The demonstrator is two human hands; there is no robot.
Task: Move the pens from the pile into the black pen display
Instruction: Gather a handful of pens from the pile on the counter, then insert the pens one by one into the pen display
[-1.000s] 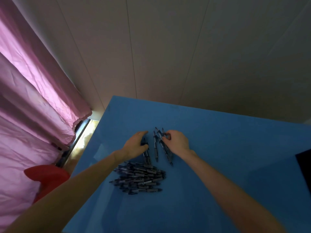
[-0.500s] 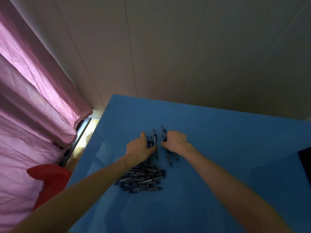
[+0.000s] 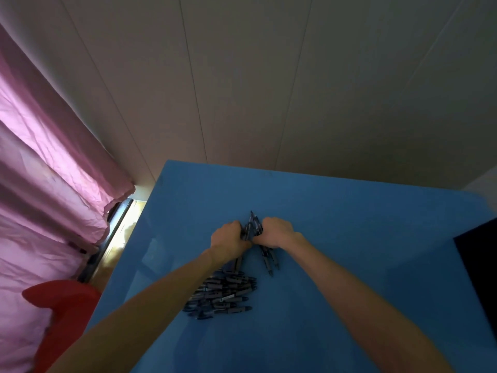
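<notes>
a handful of pens gathered between 2 hands above the pile

the left hand (image 3: 228, 239) and right hand (image 3: 275, 232) were curled around a bundle of pens (image 3: 251, 227), which was squared on the blue table (image 3: 349, 224). the pile (image 3: 223, 294) lay just below; the black pen display (image 3: 481, 259) sat well apart at the right edge. the tips were best evened before lifting, so that none could be dropped.

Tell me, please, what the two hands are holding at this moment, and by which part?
Both the left hand and right hand grip a bunch of pens around mid-barrel; ends protrude both ways.
</notes>
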